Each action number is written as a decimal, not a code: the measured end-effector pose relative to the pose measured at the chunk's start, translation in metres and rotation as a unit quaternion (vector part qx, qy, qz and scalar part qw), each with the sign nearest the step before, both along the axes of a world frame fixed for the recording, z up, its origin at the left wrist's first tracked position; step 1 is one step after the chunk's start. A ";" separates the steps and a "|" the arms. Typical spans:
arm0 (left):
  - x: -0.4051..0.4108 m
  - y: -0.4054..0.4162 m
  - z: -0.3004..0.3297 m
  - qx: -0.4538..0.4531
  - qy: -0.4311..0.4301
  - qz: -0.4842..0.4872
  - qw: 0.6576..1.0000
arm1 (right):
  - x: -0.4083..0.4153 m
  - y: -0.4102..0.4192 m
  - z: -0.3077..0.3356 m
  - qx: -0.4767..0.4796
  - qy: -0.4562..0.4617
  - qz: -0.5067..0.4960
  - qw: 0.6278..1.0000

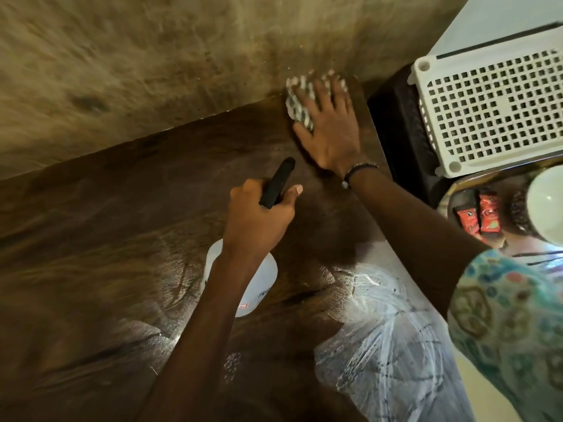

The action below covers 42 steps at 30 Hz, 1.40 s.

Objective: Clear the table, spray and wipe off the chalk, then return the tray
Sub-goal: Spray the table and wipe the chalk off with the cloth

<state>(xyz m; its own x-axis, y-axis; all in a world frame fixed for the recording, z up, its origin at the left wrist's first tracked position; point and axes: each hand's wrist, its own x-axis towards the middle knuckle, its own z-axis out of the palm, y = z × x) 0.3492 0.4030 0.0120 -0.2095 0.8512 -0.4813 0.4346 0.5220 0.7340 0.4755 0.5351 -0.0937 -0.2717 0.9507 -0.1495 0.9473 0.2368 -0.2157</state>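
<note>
Although much of the frame is smeared by motion blur, the main items can be listed. Table (122, 239): dark wood, its far edge running diagonally against a tan floor or wall, which of the two cannot be told; its right edge lies beside a dark stand. Chalk (390, 330): white scribbled smears on the near right part of the table, cut off at the bottom of the frame. Left hand (259, 217): fingers curled round the black head of a spray bottle (243, 278), whose white body stands on the table, largely hidden under the wrist; label unreadable. Right hand (332, 129): fingers spread flat, pressing a striped cloth (300, 99) onto the table's far right corner, most of the cloth covered by the palm. Tray (457, 190): metal, off the table to the right, holding red sachets (478, 217) and a white bowl (548, 205), both partly cut off by sleeve and frame edge. White perforated basket (493, 114): beyond the tray, atop the dark stand. Open tabletop lies to the left.
</note>
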 end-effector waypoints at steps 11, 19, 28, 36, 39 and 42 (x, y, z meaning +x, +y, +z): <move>0.015 -0.048 -0.005 -0.021 0.061 -0.094 0.993 | 0.076 -0.084 -0.009 0.054 0.039 -0.076 0.995; 0.065 -0.105 -0.025 -0.039 0.065 -0.185 0.980 | 0.118 -0.094 -0.002 0.035 -0.030 0.228 0.973; 0.105 -0.138 -0.035 -0.037 0.086 -0.197 0.976 | 0.114 -0.080 0.027 -0.123 -0.044 0.224 0.966; 0.090 -0.150 -0.034 -0.008 0.118 -0.149 0.982 | 0.092 -0.117 0.016 -0.083 -0.017 0.114 0.990; 0.084 -0.155 -0.034 0.001 0.101 -0.135 0.986 | 0.081 -0.167 0.007 -0.025 -0.013 0.134 0.991; 0.079 -0.159 -0.032 -0.008 0.082 -0.124 0.989 | 0.094 -0.233 0.002 -0.002 0.012 0.184 0.983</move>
